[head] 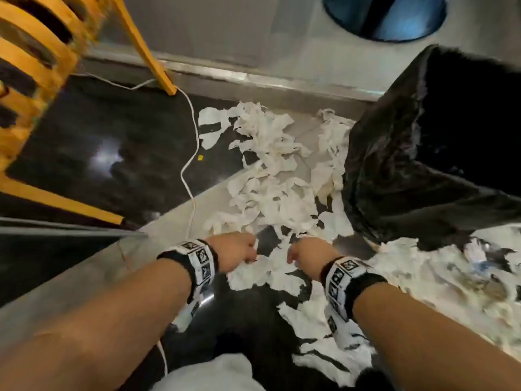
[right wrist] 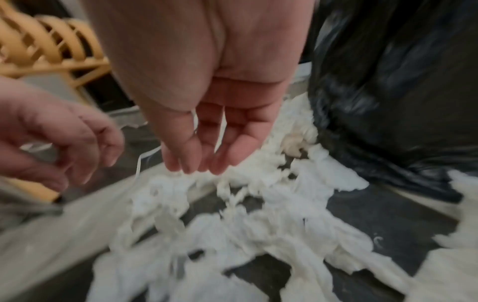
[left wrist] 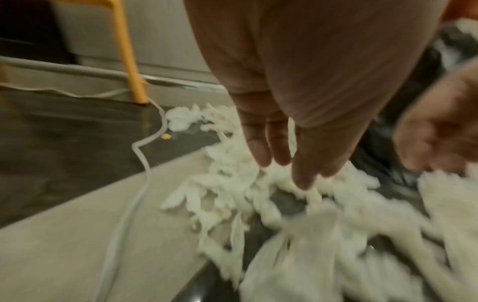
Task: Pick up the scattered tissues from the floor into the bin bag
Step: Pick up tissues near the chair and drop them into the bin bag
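Note:
Torn white tissues lie heaped on the dark and grey floor, from the wall back to my feet. A black bin bag stands open at the right, beside the heap. My left hand is low over the near tissues; in the left wrist view its straight fingers touch the tissues. Close to its right, my right hand hangs with relaxed fingers just above the tissues, holding nothing. The wrist views are blurred.
A yellow slatted chair stands at the left, one leg by the wall. A white cable runs across the floor along the heap's left side, with a small yellow scrap next to it. More tissues lie right of my right arm.

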The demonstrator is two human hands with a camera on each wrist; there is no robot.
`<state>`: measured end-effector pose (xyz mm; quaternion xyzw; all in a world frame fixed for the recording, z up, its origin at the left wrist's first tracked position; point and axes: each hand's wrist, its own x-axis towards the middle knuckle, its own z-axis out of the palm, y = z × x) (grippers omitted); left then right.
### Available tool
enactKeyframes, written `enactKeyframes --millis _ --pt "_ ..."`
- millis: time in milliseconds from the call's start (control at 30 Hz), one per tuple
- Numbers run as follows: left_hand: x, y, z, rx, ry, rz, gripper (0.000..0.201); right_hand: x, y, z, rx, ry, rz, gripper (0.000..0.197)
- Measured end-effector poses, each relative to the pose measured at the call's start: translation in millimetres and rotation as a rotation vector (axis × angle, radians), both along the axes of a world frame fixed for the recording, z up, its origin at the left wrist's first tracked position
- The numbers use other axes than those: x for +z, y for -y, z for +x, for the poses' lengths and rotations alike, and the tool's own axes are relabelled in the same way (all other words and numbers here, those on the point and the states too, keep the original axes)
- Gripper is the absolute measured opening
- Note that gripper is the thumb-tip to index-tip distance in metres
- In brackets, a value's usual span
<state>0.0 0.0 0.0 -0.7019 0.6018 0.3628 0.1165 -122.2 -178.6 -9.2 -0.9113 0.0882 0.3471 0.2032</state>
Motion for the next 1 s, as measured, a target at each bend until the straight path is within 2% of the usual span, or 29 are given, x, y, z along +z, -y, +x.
enactKeyframes --millis 100,167,233,300,333,400,500,600,733,833,933,1000 --pt "-67.7 -3.8 -11.5 -0.144 -0.059 0.050 0.041 -56.3 -13.4 -3.4 0.044 -0.029 -0.055 0.031" --pt "-94.0 -7.5 -14.3 -0.168 -0.032 0.072 0.045 -85.1 -20.5 -9.5 0.050 -0.038 -0.059 0.045" --pt "-107.4 -9.0 -11.0 -0.142 -0.047 0.022 0.042 -100.8 -23.7 -17.3 0.086 -0.034 -0.069 0.054" --pt "-109.6 -9.1 -5.7 -0.047 -0.049 0.004 0.037 -105.5 -25.6 -22.2 0.116 0.026 -0.098 0.043" --pt "-106.9 -8.8 -2.7 0.046 -0.057 -0.025 0.034 -105.8 -25.1 -23.0 0.119 0.053 -0.103 0.036" --pt "-99.2 -7.5 4.1 0.340 -0.106 -0.168 0.029 -98.6 -22.9 -17.9 0.043 0.098 -0.085 0.028" --pt "-87.7 -4.7 12.8 0.760 -0.124 -0.351 0.025 -84.8 -13.5 -2.9 -0.278 0.223 0.035 0.028" --pt "-88.3 -5.5 20.3 0.960 -0.133 -0.435 0.022 -75.9 -4.2 12.3 -0.486 0.379 0.168 0.024" --pt "-92.0 -11.6 28.8 1.036 -0.159 -0.487 0.018 -64.7 2.5 27.6 -0.635 0.372 0.264 0.039" --pt "-89.3 -17.3 34.0 1.098 -0.099 -0.474 0.008 -63.2 3.2 34.5 -0.733 0.334 0.274 0.030" --pt "-94.7 -26.5 42.2 0.971 0.054 -0.400 0.005 -68.0 -3.2 36.2 -0.749 0.347 0.323 0.013" --pt "-101.0 -33.6 45.5 0.895 0.087 -0.383 0.005 -69.4 -9.9 35.8 -0.718 0.321 0.362 0.015"
